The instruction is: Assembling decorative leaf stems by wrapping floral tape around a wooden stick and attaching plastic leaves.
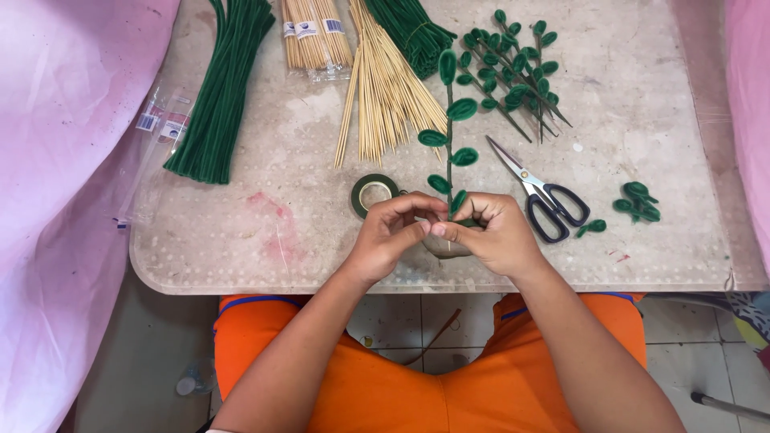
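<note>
While fingers pinch, fuzzy leafy stem (449,120) — wiry, green

Left hand (391,232) and right hand (491,232) meet, fingers pinched (thumbs touching).

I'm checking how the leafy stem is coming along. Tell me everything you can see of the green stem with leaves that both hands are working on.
The leafy stem is a thin dark green stalk lying lengthwise on the table, its tip pointing away from the person. Fuzzy green loop leaves, seemingly bent pipe cleaner, branch off on alternating sides, with one at the tip. Its near end is pinched between the fingertips of the left hand and the right hand, which hide the base. A roll of green tape sits just left of it and scissors just right.
</note>
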